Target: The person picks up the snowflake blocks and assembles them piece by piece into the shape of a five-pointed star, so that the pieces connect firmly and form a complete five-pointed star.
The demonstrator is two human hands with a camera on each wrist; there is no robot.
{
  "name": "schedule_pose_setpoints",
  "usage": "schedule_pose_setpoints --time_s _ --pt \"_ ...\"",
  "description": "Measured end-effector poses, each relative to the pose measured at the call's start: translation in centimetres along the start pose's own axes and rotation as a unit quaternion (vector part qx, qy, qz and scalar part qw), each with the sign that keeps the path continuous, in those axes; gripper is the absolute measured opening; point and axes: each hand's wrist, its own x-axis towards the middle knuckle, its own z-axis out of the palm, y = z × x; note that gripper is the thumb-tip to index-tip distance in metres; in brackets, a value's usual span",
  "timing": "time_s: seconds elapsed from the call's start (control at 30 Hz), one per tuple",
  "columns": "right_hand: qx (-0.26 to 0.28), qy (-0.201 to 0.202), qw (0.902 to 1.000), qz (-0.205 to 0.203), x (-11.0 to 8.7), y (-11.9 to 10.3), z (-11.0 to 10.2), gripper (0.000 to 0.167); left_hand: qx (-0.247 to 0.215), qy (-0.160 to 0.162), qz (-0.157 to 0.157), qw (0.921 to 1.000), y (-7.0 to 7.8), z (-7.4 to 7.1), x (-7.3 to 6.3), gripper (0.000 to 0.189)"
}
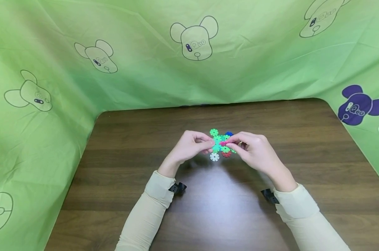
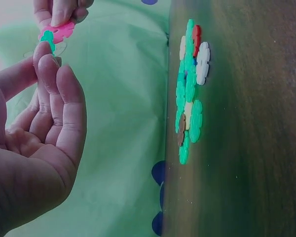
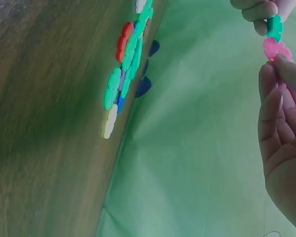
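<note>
My left hand (image 1: 192,145) pinches a green snowflake disc (image 3: 275,29) between thumb and fingertips. Opposite it, my right hand (image 1: 256,151) pinches a pink snowflake disc (image 2: 64,32) by its edge. The two notched discs meet edge to edge at an angle, held up above the table in both wrist views. Beyond and below the hands, a flat cluster of snowflake discs lies on the table, mostly green, with a white disc (image 1: 214,157), a red disc (image 1: 227,154) and a blue disc (image 1: 229,134) at its edges. The hands partly cover this cluster in the head view.
The brown wooden table (image 1: 130,167) extends around the hands. Green cloth (image 1: 145,76) printed with bear-like heads hangs behind it and along both sides. Dark wrist cameras sit on the left wrist (image 1: 178,188) and the right wrist (image 1: 270,196), beside pale sleeves.
</note>
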Motion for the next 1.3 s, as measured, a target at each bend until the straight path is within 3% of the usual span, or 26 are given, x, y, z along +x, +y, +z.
schedule_pose_setpoints --time_s 0.57,0.73,0.87,0.97,1.1,1.3 --pt "0.009 -0.002 0.9999 -0.005 0.1 -0.1 0.3 0.024 -0.002 0.0 0.005 1.0 -0.1 -0.1 -0.1 0.017" --pt "0.007 -0.029 0.9993 0.024 0.0 -0.1 0.0 0.031 -0.01 -0.001 -0.002 0.9999 -0.1 0.0 0.0 0.02" --pt "0.01 -0.056 0.9953 0.078 -0.2 0.6 -1.0 0.033 -0.01 0.005 -0.006 0.9999 -0.1 0.0 0.1 0.019" --pt "-0.006 -0.074 0.9872 0.141 -0.3 1.7 -1.9 0.029 -0.008 0.009 -0.003 0.9999 -0.1 -0.1 0.1 0.02" --pt "-0.074 -0.13 0.966 0.211 -0.1 3.6 -2.5 0.035 -0.007 0.009 -0.001 0.9999 -0.1 -0.3 0.0 0.022" --pt "-0.175 -0.239 0.9298 0.219 0.5 6.6 -1.9 0.035 -0.005 0.014 0.006 0.9999 0.1 -0.7 -0.1 0.02"
